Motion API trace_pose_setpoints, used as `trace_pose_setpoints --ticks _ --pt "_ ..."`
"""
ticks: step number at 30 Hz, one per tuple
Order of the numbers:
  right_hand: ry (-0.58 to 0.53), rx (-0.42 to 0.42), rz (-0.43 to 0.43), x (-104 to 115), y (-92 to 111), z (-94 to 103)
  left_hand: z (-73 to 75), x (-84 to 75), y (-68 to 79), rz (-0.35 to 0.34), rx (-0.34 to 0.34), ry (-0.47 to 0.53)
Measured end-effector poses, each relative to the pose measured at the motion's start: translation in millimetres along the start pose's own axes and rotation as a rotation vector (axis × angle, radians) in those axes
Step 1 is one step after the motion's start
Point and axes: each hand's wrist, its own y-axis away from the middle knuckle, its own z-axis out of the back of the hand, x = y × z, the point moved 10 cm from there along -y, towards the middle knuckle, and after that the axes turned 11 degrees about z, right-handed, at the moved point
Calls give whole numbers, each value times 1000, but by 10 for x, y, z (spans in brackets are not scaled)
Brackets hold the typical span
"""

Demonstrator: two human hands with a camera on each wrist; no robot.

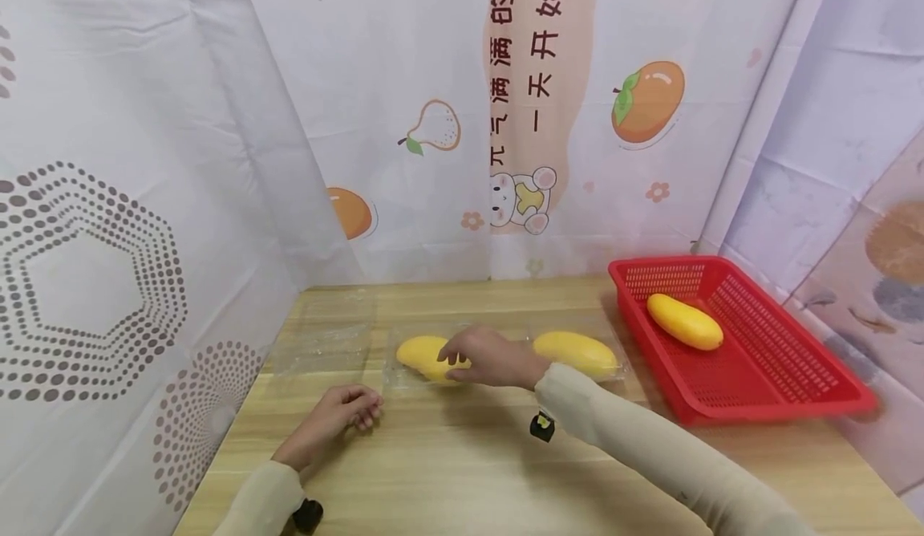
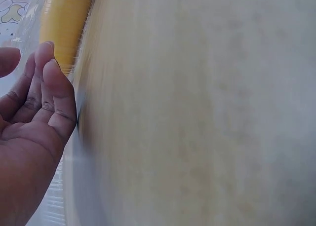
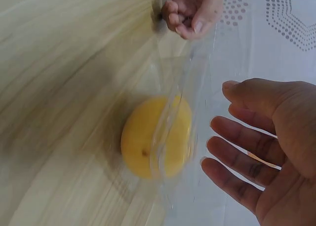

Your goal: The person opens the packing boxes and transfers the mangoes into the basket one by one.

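Observation:
In the head view a yellow oblong fruit (image 1: 419,353) lies in a clear plastic container (image 1: 395,377) at the middle of the table. My right hand (image 1: 498,357) hovers over its right end. The right wrist view has the hand (image 3: 266,142) with fingers spread apart and nothing held, beside the fruit (image 3: 143,137) and a clear plastic wall. Another yellow fruit (image 1: 577,353) sits in clear plastic behind my right wrist. My left hand (image 1: 335,420) is near the container's front left, its fingers loosely bent and holding nothing; its wrist view includes a fruit (image 2: 64,28) beyond the fingertips.
A red plastic basket (image 1: 765,414) stands at the table's right side, with one yellow fruit (image 1: 684,322) inside. Clear plastic packaging (image 1: 328,335) lies at the back left. Printed curtains (image 1: 433,223) border the wooden table (image 1: 447,488) at the back and sides.

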Motion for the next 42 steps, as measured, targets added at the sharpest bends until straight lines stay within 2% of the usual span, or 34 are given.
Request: trace_pose_setpoints --ticks 6,12,21,27,38,42 --pt "29 41 41 186 -166 -187 1 60 20 16 0 1" --pt "87 34 54 292 -298 -241 -26 36 -13 1 4 4" --pt "38 48 25 405 -421 -349 -93 -10 -39 -1 10 -1" --pt "93 34 4 415 -494 -388 -79 -36 -58 4 -8 12" --pt "173 63 -67 353 -619 -597 -85 -39 -79 -10 3 24" --pt "192 44 -70 357 -640 -622 -104 -47 -78 -14 9 28"
